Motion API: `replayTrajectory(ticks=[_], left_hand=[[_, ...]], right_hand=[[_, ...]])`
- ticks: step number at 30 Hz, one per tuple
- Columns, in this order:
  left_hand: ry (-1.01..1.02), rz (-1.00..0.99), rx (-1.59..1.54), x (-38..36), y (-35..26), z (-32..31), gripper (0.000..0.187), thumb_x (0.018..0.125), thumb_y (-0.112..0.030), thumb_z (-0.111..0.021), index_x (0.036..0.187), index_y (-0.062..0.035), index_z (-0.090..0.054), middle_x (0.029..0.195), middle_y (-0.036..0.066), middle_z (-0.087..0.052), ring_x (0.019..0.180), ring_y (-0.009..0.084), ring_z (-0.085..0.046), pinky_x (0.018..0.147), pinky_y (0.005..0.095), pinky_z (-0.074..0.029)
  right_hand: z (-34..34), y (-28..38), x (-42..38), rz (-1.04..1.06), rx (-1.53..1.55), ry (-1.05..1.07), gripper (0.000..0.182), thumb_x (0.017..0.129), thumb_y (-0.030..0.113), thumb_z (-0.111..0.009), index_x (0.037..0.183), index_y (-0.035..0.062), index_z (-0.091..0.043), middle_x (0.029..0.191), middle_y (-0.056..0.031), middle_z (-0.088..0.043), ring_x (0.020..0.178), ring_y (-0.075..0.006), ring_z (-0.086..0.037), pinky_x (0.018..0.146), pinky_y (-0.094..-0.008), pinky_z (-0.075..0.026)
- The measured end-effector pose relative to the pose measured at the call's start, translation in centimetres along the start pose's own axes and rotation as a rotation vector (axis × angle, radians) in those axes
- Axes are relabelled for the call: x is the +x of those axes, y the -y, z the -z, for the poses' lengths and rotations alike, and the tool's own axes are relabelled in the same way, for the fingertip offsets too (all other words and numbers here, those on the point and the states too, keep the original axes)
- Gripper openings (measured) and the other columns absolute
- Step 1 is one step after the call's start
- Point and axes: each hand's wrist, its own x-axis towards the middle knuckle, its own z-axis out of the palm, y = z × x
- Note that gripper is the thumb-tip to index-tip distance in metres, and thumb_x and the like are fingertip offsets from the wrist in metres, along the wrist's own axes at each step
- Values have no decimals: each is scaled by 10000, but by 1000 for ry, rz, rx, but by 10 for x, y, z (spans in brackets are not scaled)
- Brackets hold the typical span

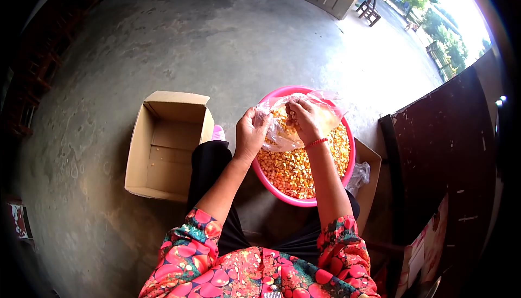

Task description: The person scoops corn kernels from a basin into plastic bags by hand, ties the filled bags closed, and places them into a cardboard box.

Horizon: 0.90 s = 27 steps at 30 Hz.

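A pink basin (262, 177) full of yellow-orange corn kernels (293, 172) sits in front of me, slightly right of the middle. Over its far half I hold a clear plastic bag (283, 141) with some kernels showing through it. My left hand (253, 133) is closed on the bag's left edge. On the other side, my right hand (305, 119), with a red bracelet at the wrist, has its fingers curled together at the bag's mouth. Kernels seem to show at those fingertips; how firmly they also grip the plastic is hidden.
An open cardboard box (171, 159) with a few loose kernels inside stands left of my leg. Another cardboard box (371, 181) with crumpled clear plastic (359, 176) is right of the basin. Dark red furniture (439, 162) borders the right; a wooden chair (369, 8) stands by the doorway.
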Motion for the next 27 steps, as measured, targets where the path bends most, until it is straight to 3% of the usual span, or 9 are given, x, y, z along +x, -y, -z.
replayTrajectory(ticks=[2,4,5,9,11,15,21,24,27], left_hand=[[26,-89,277,-3,-11,2,183,787,-77,-622,927,13,-546,785,102,-627,706,202,-610,655,323,-486],[-34,-149,306,-5,-15,-2,174,774,-54,-609,927,8,-554,815,131,-622,725,237,-614,652,335,-484],[-96,-211,333,-6,-20,-4,172,762,-31,-595,927,2,-562,846,161,-617,745,271,-618,648,348,-481],[-63,-271,395,-9,-35,-1,166,753,6,-583,915,-23,-605,772,88,-561,691,161,-566,634,265,-457],[67,-382,552,-7,-30,3,124,726,26,-584,810,-39,-648,732,95,-515,662,195,-548,608,288,-451],[22,-337,564,-9,-33,0,58,707,-4,-605,686,-54,-627,747,124,-526,687,284,-572,618,362,-476],[31,-283,641,-9,-30,3,40,683,-38,-654,712,-53,-631,758,118,-535,695,285,-570,630,361,-473],[85,-234,544,-7,-26,3,129,672,-7,-632,797,-35,-650,811,125,-552,759,283,-582,692,347,-480],[134,-299,475,-5,-20,3,407,645,63,-542,1042,9,-614,986,172,-566,932,298,-580,837,330,-462]], right_hand=[[7,-2,1,-18,-13,28,139,879,165,-534,805,50,-561,708,2,-525,594,-92,-482,532,-221,-411],[8,-2,1,115,-380,50,147,862,167,-558,814,30,-578,762,-19,-572,634,-82,-504,611,-234,-440],[5,-2,-2,144,-284,36,102,841,95,-556,808,8,-599,778,-24,-603,696,-74,-534,669,-214,-445],[12,-9,4,189,-229,46,108,820,41,-559,887,-19,-619,854,-58,-633,826,-119,-587,776,-241,-463],[15,-6,4,229,-369,60,248,794,21,-579,1035,-41,-585,978,-110,-632,951,-166,-587,848,-261,-457],[20,-8,11,186,-289,-16,462,771,50,-615,1198,-40,-464,1129,-150,-570,1050,-209,-544,855,-280,-458],[29,4,9,225,-140,-122,404,815,94,-626,1177,-34,-501,1088,-116,-586,1005,-176,-549,875,-271,-438],[39,14,13,236,-175,-188,403,841,144,-611,1186,-33,-500,1142,-125,-561,1043,-180,-530,914,-272,-409],[49,20,12,201,-187,-203,424,837,146,-617,1199,-33,-490,1177,-137,-542,1062,-195,-527,916,-279,-411]])
